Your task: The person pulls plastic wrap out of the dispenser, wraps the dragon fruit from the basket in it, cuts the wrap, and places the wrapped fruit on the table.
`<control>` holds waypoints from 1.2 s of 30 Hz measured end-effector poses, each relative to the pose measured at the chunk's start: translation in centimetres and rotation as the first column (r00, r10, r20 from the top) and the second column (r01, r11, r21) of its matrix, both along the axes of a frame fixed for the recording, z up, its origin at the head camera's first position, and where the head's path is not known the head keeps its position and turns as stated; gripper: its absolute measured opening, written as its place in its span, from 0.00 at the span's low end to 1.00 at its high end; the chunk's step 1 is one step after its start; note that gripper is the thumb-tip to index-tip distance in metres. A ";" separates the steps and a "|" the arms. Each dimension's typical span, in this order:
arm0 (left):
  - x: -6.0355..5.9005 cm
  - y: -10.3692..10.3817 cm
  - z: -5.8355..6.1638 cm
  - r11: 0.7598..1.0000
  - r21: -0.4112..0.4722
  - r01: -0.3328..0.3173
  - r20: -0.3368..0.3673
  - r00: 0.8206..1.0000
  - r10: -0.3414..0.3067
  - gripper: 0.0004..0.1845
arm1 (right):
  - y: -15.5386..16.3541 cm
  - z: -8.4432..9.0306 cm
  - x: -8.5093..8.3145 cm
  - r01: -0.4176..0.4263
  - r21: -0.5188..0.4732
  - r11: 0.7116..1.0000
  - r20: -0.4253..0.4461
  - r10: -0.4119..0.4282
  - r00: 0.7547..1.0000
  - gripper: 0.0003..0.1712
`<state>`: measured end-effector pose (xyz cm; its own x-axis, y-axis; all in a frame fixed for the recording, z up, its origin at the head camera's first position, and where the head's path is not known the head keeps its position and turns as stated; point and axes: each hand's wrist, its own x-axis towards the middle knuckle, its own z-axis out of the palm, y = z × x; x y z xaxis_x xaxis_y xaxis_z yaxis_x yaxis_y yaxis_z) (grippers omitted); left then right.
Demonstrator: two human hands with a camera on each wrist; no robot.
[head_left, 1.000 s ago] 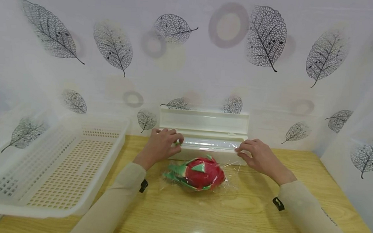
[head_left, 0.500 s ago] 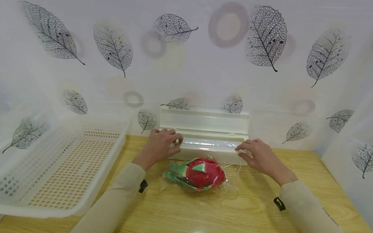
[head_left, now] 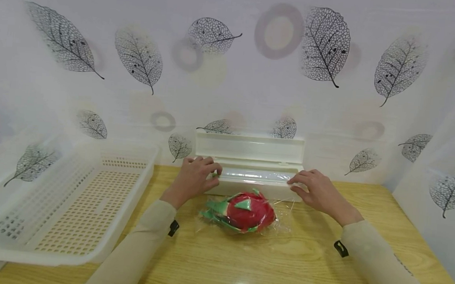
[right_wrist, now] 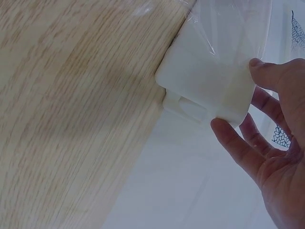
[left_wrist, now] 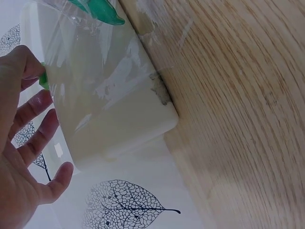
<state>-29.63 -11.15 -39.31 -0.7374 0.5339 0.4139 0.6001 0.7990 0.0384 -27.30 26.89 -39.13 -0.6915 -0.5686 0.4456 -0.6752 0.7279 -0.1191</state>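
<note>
A white cling film dispenser [head_left: 273,190] lies lengthwise at the back of the table with its lid [head_left: 248,148] raised. A roll of clear film [head_left: 254,174] shows inside. My left hand [head_left: 194,178] is at its left end, pinching a small green slide cutter [left_wrist: 44,80] on the front edge. My right hand [head_left: 317,192] grips the right end, its thumb on the edge and its fingertips against the end wall [right_wrist: 228,102]. Just in front lies a red and green dragon fruit [head_left: 248,211], lying in crinkled clear film [head_left: 283,216].
To the left stands a white perforated plastic basket [head_left: 127,210]. The wood-grain table [head_left: 282,269] stretches in front of the dispenser. Behind it hangs a white leaf-print sheet [head_left: 231,89], which also covers the right side.
My left hand has edged very slightly left. The right hand, the dispenser and the dragon fruit look unmoved.
</note>
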 end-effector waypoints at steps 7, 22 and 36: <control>0.0 -0.1 0.0 1.000 -0.015 -0.007 -0.013 1.000 0.007 0.07 | 0.0 0.1 0.1 -0.002 -0.010 1.000 0.020 0.002 1.000 0.09; 0.2 -0.2 0.0 1.000 0.012 0.004 -0.030 1.000 -0.004 0.07 | -0.1 0.1 0.0 -0.010 -0.010 1.000 0.004 0.010 1.000 0.08; 0.1 -0.5 -0.3 1.000 0.019 -0.014 -0.011 1.000 0.014 0.06 | 0.0 -0.2 -0.1 -0.007 -0.002 1.000 0.010 0.007 1.000 0.08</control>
<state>-29.52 -11.69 -39.60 -0.7401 0.5154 0.4320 0.5894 0.8064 0.0476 -27.40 26.94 -39.35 -0.6920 -0.5723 0.4401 -0.6789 0.7231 -0.1273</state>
